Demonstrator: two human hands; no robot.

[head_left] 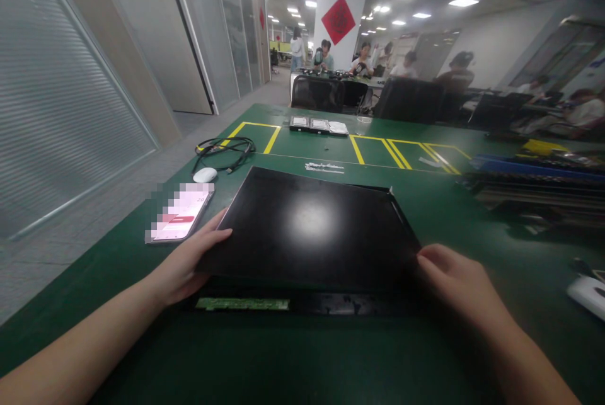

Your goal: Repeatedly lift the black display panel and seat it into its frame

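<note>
A flat black LCD screen panel [283, 235], glossy with a round glare, is tilted over a dark frame [340, 303] on the green table. Along the near side of that frame runs a narrow green circuit board [242, 303]. My left hand [189, 260] grips the panel's left edge, thumb on top and fingers beneath. At the right edge my right hand [449, 273] is closed with fingertips pinching the near corner. Whether it also touches the frame there is hidden.
A phone [182, 213], a white round object [205, 175] and a coiled black cable [224, 152] lie at left. Several hard drives [319, 126] stand farther back beside yellow tape marks. At right are blurred stacked panels [520, 181] and a white device [588, 295]. People sit beyond.
</note>
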